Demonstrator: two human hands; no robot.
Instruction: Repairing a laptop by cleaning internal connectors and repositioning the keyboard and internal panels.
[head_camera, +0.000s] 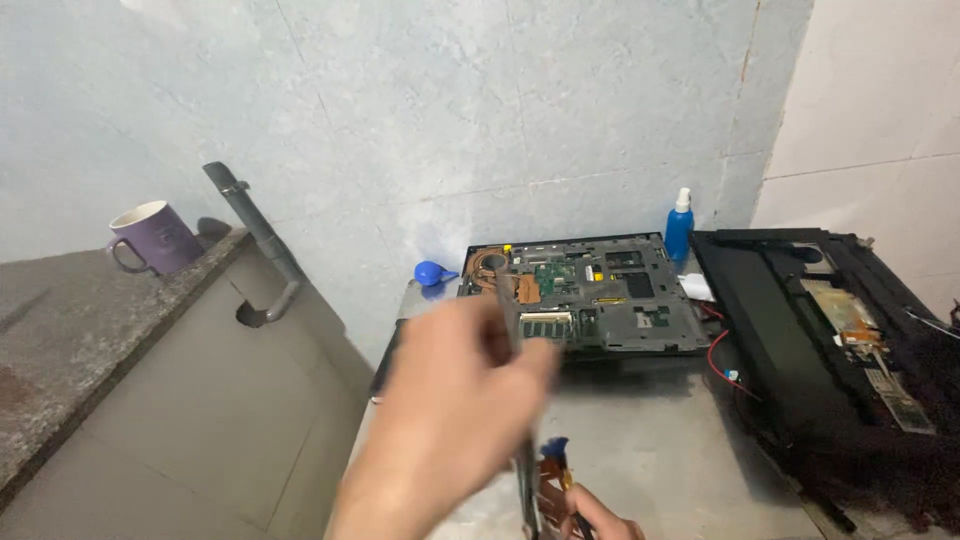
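Far to the left, on a speckled stone ledge, a purple mug stands upright with its handle turned left, and just right of it a grey pipe slants down the pale tiled wall. Next comes the left hand, raised in front of the camera and blurred by motion; its fingers are curled closed around a thin grey rod-like tool (what sort of tool it is cannot be told through the blur) that runs down below the hand. Behind the hand, on the metal surface, a blue rubber blower bulb lies against the wall, and just right of it an opened laptop base lies flat with its circuit board, copper heat pipe and memory slot showing. At the bottom edge, only the fingertips of the right hand are in view; they seem pinched on a small tool with a blue and orange handle, though how firmly cannot be told. Further right, a blue spray bottle with a white nozzle stands upright behind the base's far corner, red wires trail over the surface, and a second dark laptop shell lies at the right edge, near the wall.
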